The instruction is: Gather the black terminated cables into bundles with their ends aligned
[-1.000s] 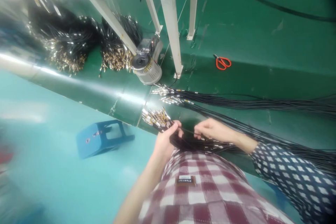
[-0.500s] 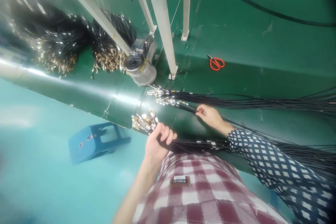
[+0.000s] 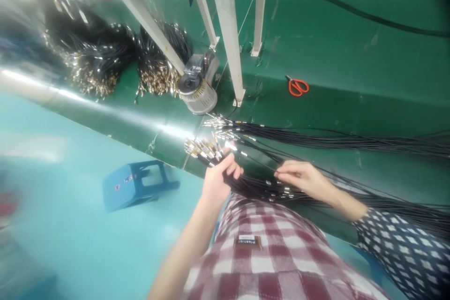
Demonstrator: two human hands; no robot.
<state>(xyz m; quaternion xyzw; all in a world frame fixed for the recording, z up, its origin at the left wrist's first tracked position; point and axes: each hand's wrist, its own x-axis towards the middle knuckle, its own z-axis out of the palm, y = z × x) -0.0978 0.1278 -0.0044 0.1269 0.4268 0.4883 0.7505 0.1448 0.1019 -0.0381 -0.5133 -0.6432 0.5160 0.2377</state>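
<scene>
My left hand (image 3: 220, 179) is closed round a bundle of thin black cables (image 3: 253, 187) just behind their gold and silver connector ends (image 3: 204, 150), at the near edge of the green bench (image 3: 316, 56). My right hand (image 3: 304, 176) lies to the right on the same strands, fingers pinched on one thin black cable that runs toward the left hand. A second spread of black cables (image 3: 316, 138) with metal tips lies flat on the bench behind both hands and runs off to the right.
Orange-handled scissors (image 3: 298, 86) lie on the bench behind. A round grey device (image 3: 197, 91) stands by white frame legs (image 3: 230, 33). Heaps of black cables with gold connectors (image 3: 105, 61) sit at the far left. A blue stool (image 3: 135, 187) stands on the teal floor.
My right hand has drawn back from the flat spread of cables toward the bundle near my body, pinching a strand. My left hand keeps its hold on the bundle.
</scene>
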